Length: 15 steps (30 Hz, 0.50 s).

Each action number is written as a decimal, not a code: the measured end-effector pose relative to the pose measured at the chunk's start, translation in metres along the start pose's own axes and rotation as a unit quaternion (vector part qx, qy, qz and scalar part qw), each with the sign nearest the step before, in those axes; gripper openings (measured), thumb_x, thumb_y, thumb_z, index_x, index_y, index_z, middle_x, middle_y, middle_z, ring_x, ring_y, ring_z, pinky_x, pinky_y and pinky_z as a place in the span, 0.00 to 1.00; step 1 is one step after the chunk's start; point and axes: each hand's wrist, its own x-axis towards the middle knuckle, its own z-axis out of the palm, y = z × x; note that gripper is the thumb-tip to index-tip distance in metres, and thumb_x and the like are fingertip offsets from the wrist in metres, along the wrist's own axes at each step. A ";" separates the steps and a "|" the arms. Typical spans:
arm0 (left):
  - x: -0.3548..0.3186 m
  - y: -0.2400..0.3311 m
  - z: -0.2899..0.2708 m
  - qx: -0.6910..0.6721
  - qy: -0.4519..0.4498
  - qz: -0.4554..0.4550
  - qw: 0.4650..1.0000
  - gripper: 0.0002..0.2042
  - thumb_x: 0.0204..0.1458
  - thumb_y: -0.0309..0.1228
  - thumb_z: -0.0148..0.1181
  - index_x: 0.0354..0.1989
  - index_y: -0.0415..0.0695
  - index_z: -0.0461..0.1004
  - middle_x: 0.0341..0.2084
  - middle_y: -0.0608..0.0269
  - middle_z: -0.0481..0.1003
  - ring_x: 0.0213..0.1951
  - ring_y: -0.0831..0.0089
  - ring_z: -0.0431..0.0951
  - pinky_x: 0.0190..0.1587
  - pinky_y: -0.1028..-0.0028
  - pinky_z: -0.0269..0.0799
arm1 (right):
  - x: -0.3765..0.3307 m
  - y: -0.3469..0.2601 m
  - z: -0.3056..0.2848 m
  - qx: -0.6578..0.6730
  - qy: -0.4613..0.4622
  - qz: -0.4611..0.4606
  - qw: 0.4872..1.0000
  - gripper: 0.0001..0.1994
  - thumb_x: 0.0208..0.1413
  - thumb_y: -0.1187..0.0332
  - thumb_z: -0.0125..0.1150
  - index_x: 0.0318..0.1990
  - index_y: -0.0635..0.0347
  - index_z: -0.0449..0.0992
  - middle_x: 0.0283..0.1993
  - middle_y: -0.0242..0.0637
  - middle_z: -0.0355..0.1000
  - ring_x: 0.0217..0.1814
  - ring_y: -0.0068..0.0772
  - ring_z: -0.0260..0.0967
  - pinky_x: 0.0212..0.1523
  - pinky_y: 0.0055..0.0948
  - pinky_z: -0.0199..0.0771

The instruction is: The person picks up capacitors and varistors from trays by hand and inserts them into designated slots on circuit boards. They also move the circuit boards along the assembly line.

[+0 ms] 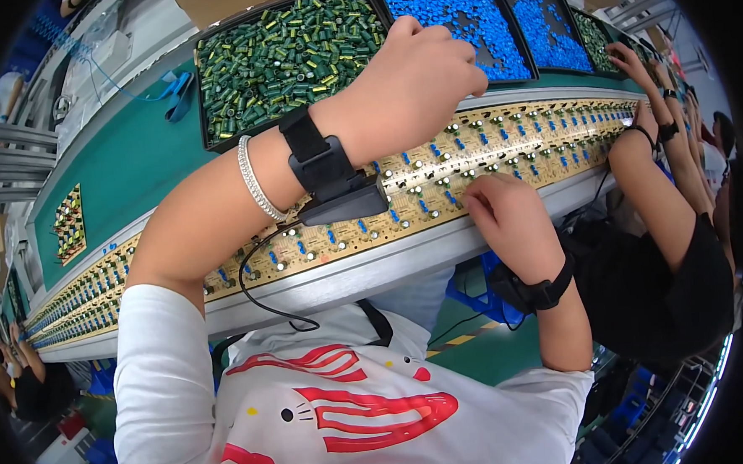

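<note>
Left arm extended forward, forearm bare below a white sleeve pushed to the elbow. Left hand (418, 82) curled loosely, knuckles up, fingers bent downward; whether it grips anything cannot be told. Beaded bracelet (254, 181) and black strapped wrist device (328, 174) on the left wrist. Right hand (509, 216) lower, palm down, fingers curled, fingertips hidden. Black wristband (538, 289) on the right wrist; right forearm bare.
</note>
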 end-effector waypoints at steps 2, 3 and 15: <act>-0.002 0.006 -0.005 -0.005 -0.060 -0.020 0.998 0.08 0.49 0.24 0.61 0.36 0.50 0.83 0.31 0.67 0.77 0.44 0.64 0.74 0.50 0.63 0.62 | 0.001 0.003 0.001 0.001 -0.005 -0.013 1.000 0.05 0.56 0.74 0.61 0.33 0.67 0.75 0.30 0.48 0.74 0.35 0.54 0.71 0.38 0.43 0.71; -0.003 0.009 -0.010 -0.007 -0.117 -0.041 0.992 0.06 0.54 0.28 0.62 0.38 0.50 0.83 0.35 0.67 0.77 0.46 0.66 0.73 0.53 0.64 0.61 | 0.002 0.002 0.001 0.002 -0.005 -0.012 1.000 0.05 0.56 0.74 0.61 0.33 0.67 0.75 0.30 0.48 0.74 0.35 0.54 0.71 0.38 0.43 0.71; -0.032 0.008 -0.029 -0.122 -0.150 -0.073 0.978 0.06 0.53 0.26 0.61 0.37 0.46 0.82 0.34 0.66 0.79 0.43 0.63 0.76 0.50 0.63 0.64 | 0.001 -0.012 0.010 -0.049 0.028 -0.017 0.998 0.08 0.55 0.69 0.64 0.29 0.64 0.74 0.29 0.48 0.73 0.35 0.54 0.72 0.38 0.47 0.71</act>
